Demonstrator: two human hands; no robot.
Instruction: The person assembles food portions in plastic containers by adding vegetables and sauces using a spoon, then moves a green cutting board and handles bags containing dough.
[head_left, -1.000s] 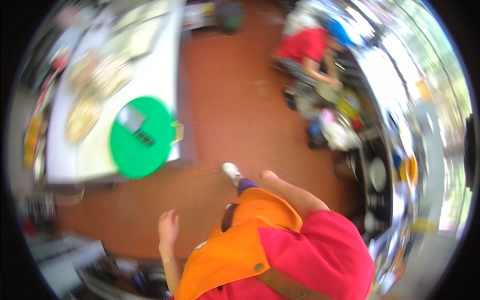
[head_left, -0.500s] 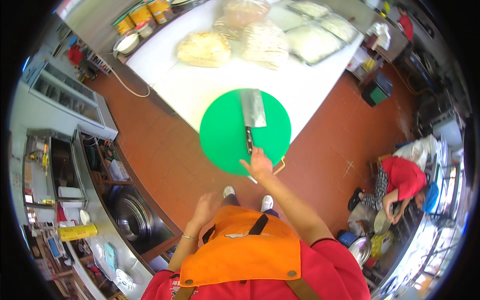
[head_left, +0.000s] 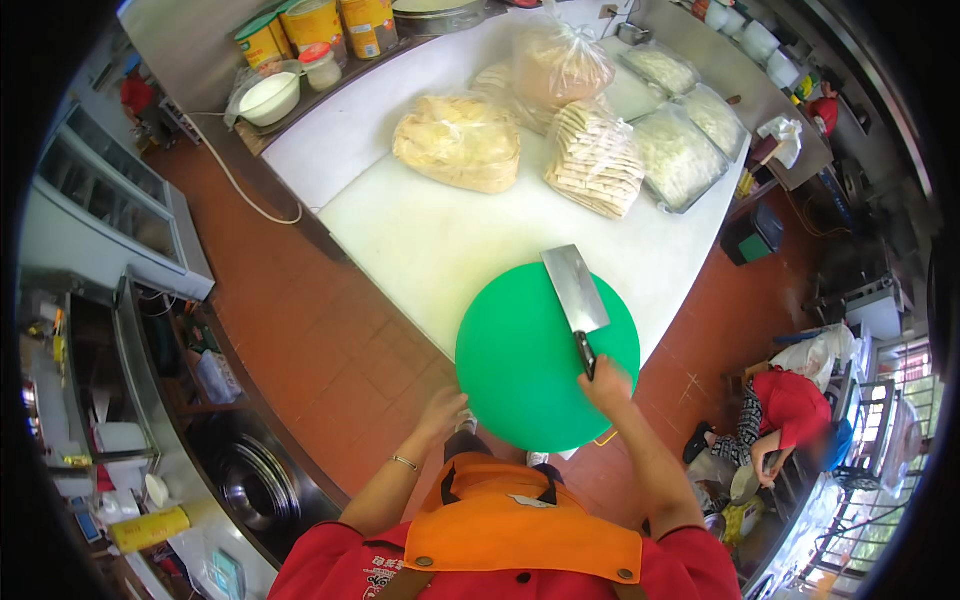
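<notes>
A cleaver [head_left: 574,289] with a broad steel blade and dark handle lies over the right side of a round green cutting board [head_left: 520,350]. Its blade tip reaches past the board's far edge. My right hand [head_left: 609,388] closes around the end of the handle, at the board's right edge. Beside the near left edge of the board is my left hand [head_left: 440,412], empty, with its fingers loosely apart and slightly blurred. The board sits at the near corner of a white worktable [head_left: 400,235].
Bagged pale dough-like food [head_left: 460,145], a bag of stacked strips [head_left: 597,160] and a tied bag [head_left: 560,65] stand farther back. Trays of white shreds [head_left: 680,155] are at the right. Tins [head_left: 312,25] and a white bowl [head_left: 270,98] line the left shelf. A person [head_left: 790,410] crouches right.
My right hand has closed on the cleaver's handle, and the cleaver has shifted right and away across the board, turning slightly. The whole view has tilted, showing more of the table.
</notes>
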